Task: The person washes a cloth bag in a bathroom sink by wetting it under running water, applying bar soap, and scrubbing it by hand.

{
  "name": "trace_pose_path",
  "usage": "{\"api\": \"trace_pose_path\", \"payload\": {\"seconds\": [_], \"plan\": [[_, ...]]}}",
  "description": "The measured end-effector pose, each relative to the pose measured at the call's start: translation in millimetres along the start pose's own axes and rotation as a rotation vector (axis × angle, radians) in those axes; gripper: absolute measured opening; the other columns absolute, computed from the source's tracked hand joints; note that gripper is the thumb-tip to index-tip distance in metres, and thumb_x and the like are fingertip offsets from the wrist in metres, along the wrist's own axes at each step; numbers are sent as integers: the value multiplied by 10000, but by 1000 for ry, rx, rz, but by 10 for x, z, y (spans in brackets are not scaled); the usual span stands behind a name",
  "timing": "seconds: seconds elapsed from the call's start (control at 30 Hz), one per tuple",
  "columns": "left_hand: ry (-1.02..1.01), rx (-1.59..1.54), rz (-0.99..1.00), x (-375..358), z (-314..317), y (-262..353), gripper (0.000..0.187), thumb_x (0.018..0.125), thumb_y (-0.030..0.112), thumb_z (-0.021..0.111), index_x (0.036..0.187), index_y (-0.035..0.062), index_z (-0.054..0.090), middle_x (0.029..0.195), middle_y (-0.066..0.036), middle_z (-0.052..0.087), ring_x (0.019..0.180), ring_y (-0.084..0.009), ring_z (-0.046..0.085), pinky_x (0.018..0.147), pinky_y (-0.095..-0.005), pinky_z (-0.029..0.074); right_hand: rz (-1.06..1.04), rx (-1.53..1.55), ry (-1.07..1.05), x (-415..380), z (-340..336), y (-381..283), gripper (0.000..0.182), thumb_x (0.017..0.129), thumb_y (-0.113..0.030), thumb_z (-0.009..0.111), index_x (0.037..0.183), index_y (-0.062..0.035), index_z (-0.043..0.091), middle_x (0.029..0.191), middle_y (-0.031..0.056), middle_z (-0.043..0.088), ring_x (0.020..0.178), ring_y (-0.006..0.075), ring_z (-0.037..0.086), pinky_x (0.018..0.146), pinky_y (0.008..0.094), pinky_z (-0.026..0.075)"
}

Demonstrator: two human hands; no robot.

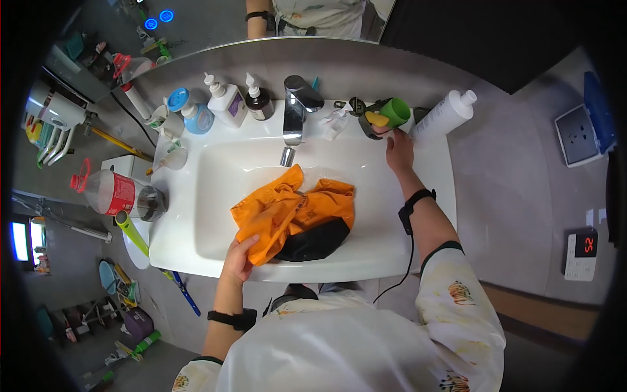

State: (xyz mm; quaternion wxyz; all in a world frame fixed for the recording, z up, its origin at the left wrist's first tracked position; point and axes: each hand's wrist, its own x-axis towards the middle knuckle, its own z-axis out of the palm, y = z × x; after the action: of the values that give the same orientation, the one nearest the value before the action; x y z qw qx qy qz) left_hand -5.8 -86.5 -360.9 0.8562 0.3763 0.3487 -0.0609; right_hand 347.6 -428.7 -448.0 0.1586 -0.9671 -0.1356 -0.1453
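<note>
My left hand (238, 260) rests on soft, crumpled orange cloth (287, 212) with a matt black fabric part (315, 240). The sink (215, 176) is glossy white ceramic, smooth. The tap (295, 108) is polished metal. My right hand (399, 149) touches a smooth green plastic cup (392, 112).

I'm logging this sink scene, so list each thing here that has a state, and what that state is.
Orange cloth: crumpled in the sink, over a black piece.
Tap: no water seen running.
Left hand: grip on the cloth's near edge.
Right hand: fingers on the green cup.
Green cup: tipped on its side at the sink's back rim.
White bottle: lying down, capped.
Pump bottles: upright.
</note>
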Motion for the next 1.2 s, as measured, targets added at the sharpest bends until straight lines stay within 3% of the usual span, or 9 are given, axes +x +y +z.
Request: {"api": "trace_pose_path", "payload": {"seconds": [0.17,0.37,0.7,0.8,0.87,0.93,1.07,1.13,1.2], "plan": [[67,11,-15,-43,-26,-39,475,864,71,592,1301,11,415,1239,-125,544,1134,-245,559,947,-356,483,443,51,-42,236,-38,-174,376,847,-297,578,1176,-117,563,1181,137,518,1118,316,506,885,429,470],[97,19,7,-59,-48,-143,469,864,89,581,1298,-6,429,1257,-129,542,1145,-258,554,975,-368,463,547,119,-136,321,-29,-181,466,810,-372,619,1206,-138,545,1211,132,512,1160,290,499,887,432,477],[108,11,-3,-67,-32,-161,463,869,81,573,1299,-1,425,1256,-129,543,1158,-257,544,989,-372,452,597,90,-432,476,-76,-26,576,764,-458,680,1185,-84,559,1160,161,588,1108,303,552,910,440,466],[105,58,75,-48,-43,-169,435,873,98,582,1279,8,456,1247,-112,550,1136,-241,552,984,-342,438,593,84,-368,399,-30,-22,532,784,-422,678,1141,-43,570,1098,175,614,1066,316,577,902,439,468],[137,96,114,-11,-65,-136,426,872,108,598,1266,4,473,1237,-103,558,1125,-223,553,967,-322,435,386,13,-89,235,188,233,452,821,-340,653,1123,-16,565,1056,180,628,1019,359,588,896,451,458],[158,229,194,-33,-41,-62,412,869,132,622,1242,5,503,1224,-96,570,1123,-204,545,944,-299,429,494,438,-61,86,221,372,350,837,-271,644,1078,-27,569,1023,146,636,915,302,622,748,387,504],[167,975,591,54,-66,154,403,870,174,625,1222,8,521,1246,-118,554,1170,-223,505,978,-320,410,885,1318,-192,-550,-688,-613,229,834,-216,654,994,-92,547,847,47,608,667,104,581,454,189,379],[-165,139,319,-7,117,267,484,843,256,654,1248,37,506,1271,-124,534,1165,-241,518,1024,-369,383,996,1632,-306,-859,-703,-864,197,831,-159,637,991,-95,541,844,56,601,648,123,579,449,199,386],[-257,-139,279,120,48,182,533,838,326,650,1255,30,502,1287,-134,526,1182,-262,509,1033,-391,377,946,1781,-418,-1156,-698,-1220,145,840,-118,610,960,-99,532,871,70,603,666,145,588,479,212,428]]}}
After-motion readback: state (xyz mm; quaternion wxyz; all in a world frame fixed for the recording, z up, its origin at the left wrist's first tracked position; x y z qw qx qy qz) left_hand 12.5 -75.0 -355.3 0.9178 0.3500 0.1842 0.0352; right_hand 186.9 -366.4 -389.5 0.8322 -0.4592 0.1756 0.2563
